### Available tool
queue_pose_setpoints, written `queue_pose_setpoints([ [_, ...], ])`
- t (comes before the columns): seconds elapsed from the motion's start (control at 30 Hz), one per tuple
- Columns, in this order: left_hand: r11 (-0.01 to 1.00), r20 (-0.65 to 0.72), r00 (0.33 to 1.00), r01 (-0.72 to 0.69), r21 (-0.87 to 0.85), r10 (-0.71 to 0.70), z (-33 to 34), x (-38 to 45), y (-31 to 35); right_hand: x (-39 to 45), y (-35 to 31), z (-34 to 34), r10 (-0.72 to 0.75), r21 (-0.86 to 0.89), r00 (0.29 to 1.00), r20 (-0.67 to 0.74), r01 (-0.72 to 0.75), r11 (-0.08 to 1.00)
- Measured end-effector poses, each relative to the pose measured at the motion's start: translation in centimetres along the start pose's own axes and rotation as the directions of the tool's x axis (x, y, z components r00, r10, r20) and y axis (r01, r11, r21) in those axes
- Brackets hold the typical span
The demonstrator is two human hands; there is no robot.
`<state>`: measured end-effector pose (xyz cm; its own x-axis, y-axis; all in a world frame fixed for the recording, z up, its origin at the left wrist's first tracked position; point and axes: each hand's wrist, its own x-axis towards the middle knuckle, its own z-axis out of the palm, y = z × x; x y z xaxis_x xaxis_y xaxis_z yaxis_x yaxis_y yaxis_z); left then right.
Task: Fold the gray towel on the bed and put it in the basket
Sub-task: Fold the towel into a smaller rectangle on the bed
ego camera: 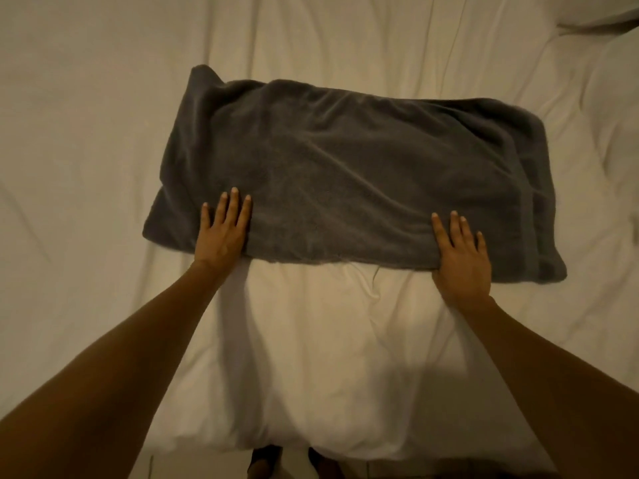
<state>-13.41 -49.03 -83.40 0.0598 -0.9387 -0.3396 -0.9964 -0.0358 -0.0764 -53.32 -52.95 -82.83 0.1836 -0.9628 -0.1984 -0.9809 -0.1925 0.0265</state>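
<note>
The gray towel (345, 174) lies flat on the white bed (103, 133) as a wide rectangle, doubled over, with a second layer showing along its right and far edges. My left hand (223, 233) rests palm down on the towel's near left part, fingers apart. My right hand (461, 259) presses flat on the near right edge, fingers spread, its thumb hidden at the towel's hem. Neither hand grips the cloth. No basket is in view.
Wrinkled white sheets surround the towel on all sides. A pillow corner (601, 12) shows at the top right. The bed's near edge (311, 447) runs along the bottom, with floor and my feet (266, 464) below it.
</note>
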Motion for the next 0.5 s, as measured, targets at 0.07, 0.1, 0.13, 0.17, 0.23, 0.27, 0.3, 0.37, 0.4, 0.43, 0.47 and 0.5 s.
queue_pose_setpoints([
  [0.07,0.997,0.016,1.000,0.028,-0.070,-0.027,-0.3,0.1,-0.4,0.0,0.0,-0.1,0.017,0.007,1.000,0.026,-0.017,1.000],
  [0.1,0.995,0.032,0.999,0.034,-0.095,-0.031,-0.3,0.1,-0.6,-0.1,-0.1,-0.2,0.018,0.016,0.999,0.042,-0.019,1.000],
  [0.13,0.994,0.048,0.998,0.039,-0.104,-0.034,-0.2,-0.1,-0.7,-0.3,-0.2,-0.3,0.021,0.025,0.998,0.052,-0.022,0.999],
  [0.17,0.994,0.059,0.998,0.042,-0.099,-0.036,-0.1,-0.5,-0.6,-0.5,-0.4,-0.5,0.030,0.031,0.998,0.058,-0.032,0.999],
  [0.23,0.996,0.053,0.998,0.045,-0.083,-0.041,0.3,-1.3,-0.5,-1.0,-0.5,-0.8,0.052,0.050,0.996,0.068,-0.056,0.997],
  [0.27,0.995,0.042,0.998,0.049,-0.088,-0.045,0.5,-1.8,-0.4,-1.2,-0.6,-1.1,0.059,0.059,0.995,0.076,-0.064,0.996],
  [0.3,0.994,0.035,0.998,0.053,-0.094,-0.050,0.6,-2.3,-0.5,-1.4,-0.8,-1.3,0.062,0.062,0.994,0.086,-0.067,0.996],
  [0.37,0.994,0.035,0.998,0.056,-0.089,-0.053,0.6,-3.5,-0.8,-1.9,-1.1,-1.7,0.059,0.066,0.993,0.105,-0.067,0.996],
  [0.4,0.995,0.031,0.998,0.053,-0.084,-0.050,0.6,-4.1,-1.0,-2.3,-1.3,-1.8,0.059,0.079,0.993,0.104,-0.068,0.995],
  [0.43,0.996,0.024,0.999,0.046,-0.081,-0.044,0.6,-4.8,-1.2,-2.9,-1.4,-1.9,0.059,0.096,0.994,0.097,-0.068,0.993],
  [0.47,0.995,0.021,0.999,0.042,-0.086,-0.040,0.6,-5.6,-1.3,-3.5,-1.5,-2.0,0.056,0.113,0.994,0.092,-0.067,0.991],
  [0.5,0.995,0.025,0.999,0.038,-0.092,-0.036,0.6,-6.6,-1.5,-4.4,-1.7,-2.1,0.052,0.126,0.994,0.094,-0.064,0.990],
])
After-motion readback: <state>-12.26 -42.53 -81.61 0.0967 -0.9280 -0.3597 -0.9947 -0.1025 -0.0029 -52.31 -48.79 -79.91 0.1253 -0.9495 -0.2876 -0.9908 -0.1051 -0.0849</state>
